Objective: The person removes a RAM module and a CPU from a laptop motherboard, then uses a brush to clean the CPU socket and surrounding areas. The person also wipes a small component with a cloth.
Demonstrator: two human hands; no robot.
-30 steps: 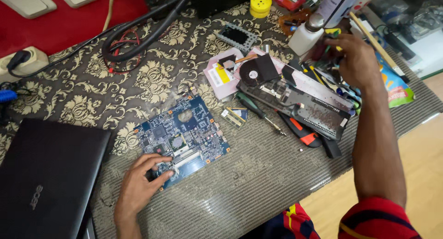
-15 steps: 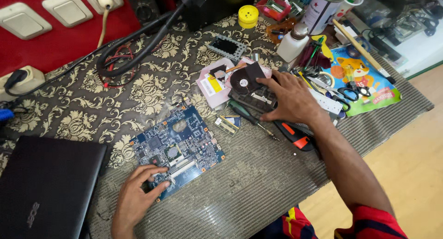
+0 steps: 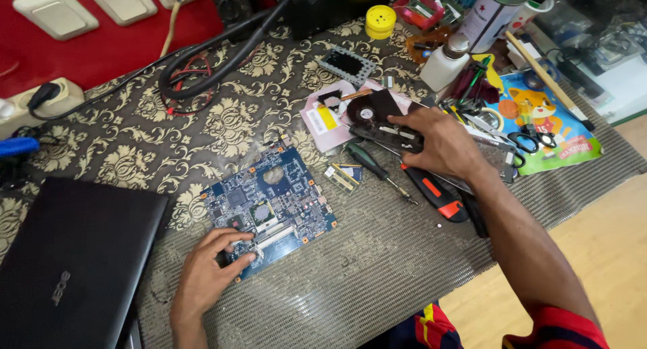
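On the near side of the patterned tablecloth, the left hand rests with its fingers curled against the near-left corner of a blue laptop motherboard, thumb and forefinger touching the board's edge, so it pins the board rather than lifts it. That motherboard lies flat near the middle of the table, tilted diagonally, just right of a closed black laptop. Farther right, the right hand reaches over a long dark laptop chassis part and its fingers close around that part's upper edge, gripping it. Just beyond the fingertips sits a black cooling fan with a copper pipe, lying on a pink sheet. Between the two hands lie small memory modules and a green-handled screwdriver. An orange and black utility knife lies just below the right wrist. At the far right are scissors on a colourful cartoon-printed packet, a white bottle and a yellow round container.
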